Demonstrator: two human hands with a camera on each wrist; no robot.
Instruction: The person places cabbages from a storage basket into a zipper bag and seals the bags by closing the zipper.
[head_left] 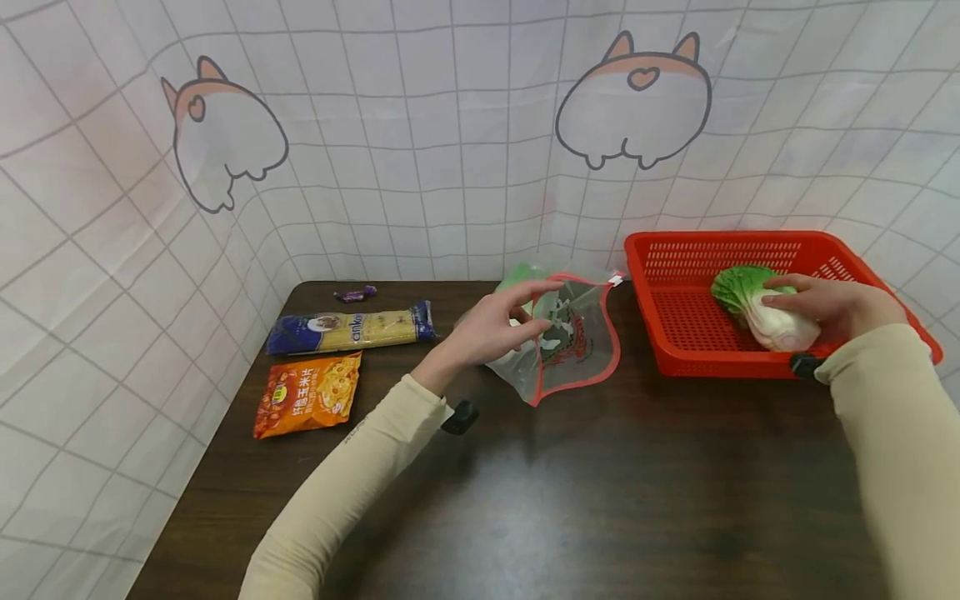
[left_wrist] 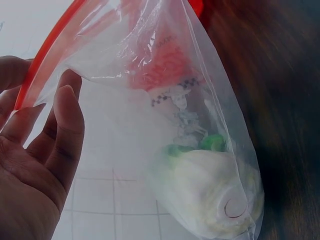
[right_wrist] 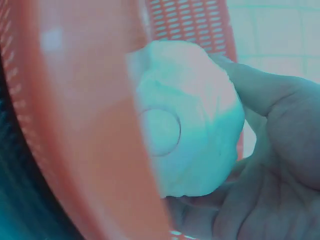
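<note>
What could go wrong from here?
The cabbage in the right hand might slip: the grip is on its rounded white part. The basket, its near rim beside that hand, might get bumped on lifting. The bag, held at its red rim by the left hand, could sag shut if that hold loosens.

Zip bag (head_left: 596, 337), one: clear film, red zip edging, white slider at the far corner, red lettering and a checkered band on the side; mouth agape, rim held by the left hand (head_left: 495, 323); just left of the red basket (head_left: 727, 367). Contents: bagged napa cabbage (left_wrist: 205, 190), white and green, round base showing through the film. Loose napa cabbage (head_left: 783, 327), one: frilled green leaves, plump white base; lies aslant inside the basket, leaves to the far left, base near the front wall, gripped by the right hand (head_left: 843, 304).
</note>
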